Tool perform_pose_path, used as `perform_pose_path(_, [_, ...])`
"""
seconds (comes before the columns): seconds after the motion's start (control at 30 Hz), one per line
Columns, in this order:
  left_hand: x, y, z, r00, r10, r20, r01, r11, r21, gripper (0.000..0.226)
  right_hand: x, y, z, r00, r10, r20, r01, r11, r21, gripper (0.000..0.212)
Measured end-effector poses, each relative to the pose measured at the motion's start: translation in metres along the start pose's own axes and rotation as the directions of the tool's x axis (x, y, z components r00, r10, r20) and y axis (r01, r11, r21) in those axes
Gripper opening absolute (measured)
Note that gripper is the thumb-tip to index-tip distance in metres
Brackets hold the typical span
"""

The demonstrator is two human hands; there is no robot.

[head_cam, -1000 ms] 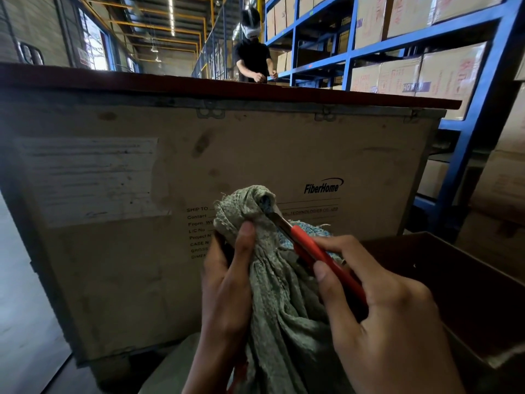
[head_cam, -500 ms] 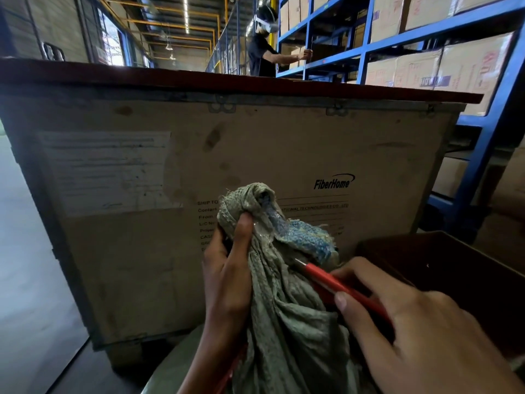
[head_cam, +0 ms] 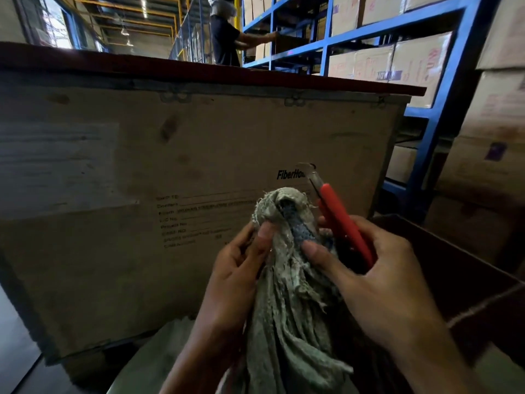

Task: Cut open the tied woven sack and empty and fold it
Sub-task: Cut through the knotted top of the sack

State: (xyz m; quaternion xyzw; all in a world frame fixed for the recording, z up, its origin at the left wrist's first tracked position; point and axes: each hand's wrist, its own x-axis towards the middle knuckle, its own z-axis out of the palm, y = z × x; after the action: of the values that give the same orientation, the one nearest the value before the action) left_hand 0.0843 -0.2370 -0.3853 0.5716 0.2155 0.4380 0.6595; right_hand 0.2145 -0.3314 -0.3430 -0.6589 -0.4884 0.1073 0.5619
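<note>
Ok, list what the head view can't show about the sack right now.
- Sack contents: hidden by its own gathered cloth.
- Sack's lower body: cut off by the bottom edge.
- The tie at the neck: blurred, partly behind the right hand and left hand; cut or not, unclear.

**Hidden and cut off**

The red-handled utility knife covers the end of the "FiberHo…" lettering on the large plywood crate. The crate's printed shipping lines are too blurred to read. The grey-green woven sack runs off the near edge.
</note>
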Motion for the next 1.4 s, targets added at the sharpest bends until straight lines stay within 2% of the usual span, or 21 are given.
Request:
perform_pose_path(0.2, [-0.001,0.003,-0.002,0.995,0.063,0.082,-0.079,0.975,0.206,0.032,0.009,0.019,-0.009,0.999,-0.029,-0.019,0.029,0.999,-0.022,0.015])
perform_pose_path(0.33, [0.001,0.008,-0.020,0.987,0.033,0.160,-0.075,0.962,0.263,0.029,0.018,0.028,-0.023,1.000,0.022,0.011,-0.023,0.996,0.092,0.011])
perform_pose_path(0.4, [0.001,0.008,-0.023,0.982,0.011,0.187,-0.056,0.969,0.240,0.032,0.019,0.032,-0.027,0.997,0.059,0.046,-0.065,0.985,0.159,0.012])
perform_pose_path(0.47, [0.008,0.002,-0.026,0.985,-0.024,0.173,-0.009,0.982,0.188,0.041,0.019,0.037,-0.024,0.998,0.061,0.002,-0.061,0.984,0.167,0.012])
perform_pose_path(0.6, [0.022,-0.008,-0.026,0.990,0.046,0.130,-0.064,0.988,0.143,0.023,0.020,0.053,-0.006,0.986,0.083,-0.145,-0.070,0.993,0.091,0.016])
perform_pose_path(0.7, [0.013,-0.011,-0.026,0.957,0.104,0.269,-0.124,0.991,0.055,0.036,0.020,0.061,0.008,0.988,0.111,-0.111,-0.101,0.991,0.091,0.027])
perform_pose_path(0.77, [0.008,-0.010,-0.027,0.946,0.096,0.308,-0.111,0.993,0.030,0.048,0.020,0.064,0.016,0.985,0.133,-0.107,-0.122,0.988,0.099,0.036])
perform_pose_path(0.87, [0.013,-0.008,-0.033,0.969,0.038,0.245,-0.077,0.985,0.151,0.074,0.020,0.064,0.021,0.981,0.153,-0.121,-0.142,0.985,0.096,0.026])
perform_pose_path(0.97, [0.015,-0.003,-0.046,0.987,0.021,0.162,-0.075,0.939,0.336,0.051,0.020,0.061,0.018,0.979,0.172,-0.112,-0.163,0.983,0.085,0.018])
perform_pose_path(1.03, [0.014,-0.001,-0.052,0.996,0.038,0.084,-0.061,0.952,0.299,0.041,0.020,0.054,0.013,0.972,0.201,-0.119,-0.191,0.977,0.094,0.013])
perform_pose_path(1.13, [0.017,0.003,-0.053,0.991,0.050,-0.126,-0.032,0.990,0.136,0.051,0.019,0.038,0.004,0.969,0.207,-0.133,-0.189,0.972,0.139,0.007])
perform_pose_path(1.2, [0.020,0.006,-0.050,0.959,0.076,-0.272,-0.012,0.974,0.227,0.062,0.015,0.026,0.002,0.980,0.158,-0.116,-0.145,0.982,0.120,0.014])
perform_pose_path(1.27, [0.019,0.011,-0.047,0.927,0.130,-0.351,0.001,0.936,0.352,0.074,0.009,0.012,0.003,0.994,0.074,-0.082,-0.070,0.997,0.041,0.021])
perform_pose_path(1.3, [0.019,0.012,-0.047,0.914,0.151,-0.377,-0.005,0.933,0.359,0.080,0.006,0.005,0.005,0.999,0.015,-0.051,-0.016,1.000,0.000,0.017])
perform_pose_path(1.33, [0.020,0.012,-0.047,0.900,0.164,-0.404,-0.013,0.936,0.351,0.081,0.002,-0.002,0.007,0.999,-0.040,-0.008,0.040,0.999,-0.026,0.015])
perform_pose_path(1.4, [0.021,0.015,-0.047,0.873,0.213,-0.438,-0.060,0.940,0.336,0.069,-0.007,-0.014,0.014,0.992,-0.108,0.063,0.113,0.990,-0.088,0.037])
